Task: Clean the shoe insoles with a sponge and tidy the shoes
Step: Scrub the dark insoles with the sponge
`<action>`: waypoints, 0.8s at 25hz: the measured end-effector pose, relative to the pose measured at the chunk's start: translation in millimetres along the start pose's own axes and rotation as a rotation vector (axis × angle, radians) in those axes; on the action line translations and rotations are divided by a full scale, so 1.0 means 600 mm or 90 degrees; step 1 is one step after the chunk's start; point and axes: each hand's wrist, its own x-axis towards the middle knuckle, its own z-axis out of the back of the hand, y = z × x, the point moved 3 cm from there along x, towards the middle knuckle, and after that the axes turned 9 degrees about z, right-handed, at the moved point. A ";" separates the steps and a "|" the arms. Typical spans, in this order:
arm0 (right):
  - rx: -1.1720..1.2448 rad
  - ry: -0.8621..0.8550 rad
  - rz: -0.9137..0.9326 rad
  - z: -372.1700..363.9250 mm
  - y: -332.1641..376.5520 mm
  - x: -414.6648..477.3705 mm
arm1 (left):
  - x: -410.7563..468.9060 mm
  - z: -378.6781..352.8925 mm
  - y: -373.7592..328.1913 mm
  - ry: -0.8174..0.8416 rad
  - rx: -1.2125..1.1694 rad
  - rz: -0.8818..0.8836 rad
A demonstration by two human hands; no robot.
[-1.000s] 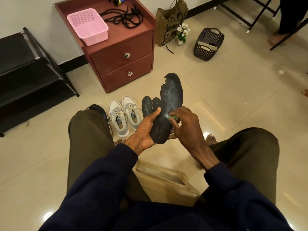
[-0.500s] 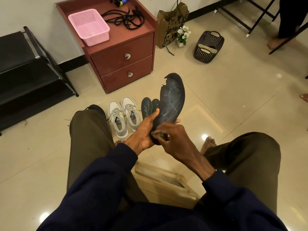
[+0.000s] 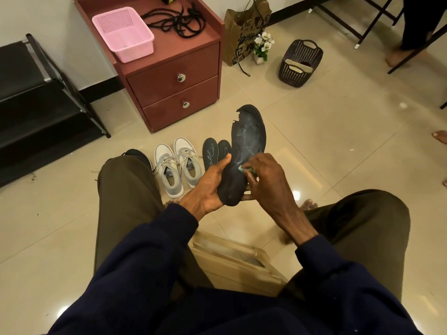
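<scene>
My left hand grips the heel end of a large black insole with a torn toe edge, held upright over the floor. My right hand pinches a small green sponge and presses it against the insole's middle, where wet streaks show. Two smaller dark insoles lie on the tiles behind the held one. A pair of grey-white sneakers stands to their left. A black shoe peeks out behind my left knee.
A red-brown drawer cabinet carries a pink basket and black laces. A black shoe rack stands left. A paper bag, flower pot and dark basket sit beyond. A wooden stool is under me. Another person's feet stand far right.
My right hand slid the sponge down to the insole's heel half a second ago, then back up to its middle now. The left hand kept its grip.
</scene>
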 end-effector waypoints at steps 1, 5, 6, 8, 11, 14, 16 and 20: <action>-0.009 -0.012 -0.025 0.001 0.003 -0.005 | 0.001 0.000 0.002 -0.008 0.001 -0.001; 0.169 0.129 0.049 -0.024 0.053 -0.027 | 0.007 0.008 0.001 -0.038 0.001 0.001; 0.158 0.132 0.037 -0.022 0.041 -0.022 | 0.009 0.009 0.002 -0.034 0.001 0.006; 0.059 0.047 -0.035 -0.009 0.000 -0.011 | 0.008 0.000 0.004 -0.013 0.015 0.003; 0.021 0.030 -0.086 -0.008 0.002 -0.023 | 0.007 -0.005 0.007 -0.033 0.011 0.000; 0.151 0.135 0.032 -0.022 0.047 -0.033 | 0.008 0.003 0.006 -0.066 0.005 0.001; 0.104 0.095 0.003 -0.017 0.022 -0.018 | 0.011 0.003 0.006 -0.056 0.020 -0.002; 0.013 0.031 -0.058 -0.005 0.011 -0.020 | 0.008 -0.003 0.011 -0.060 0.026 -0.004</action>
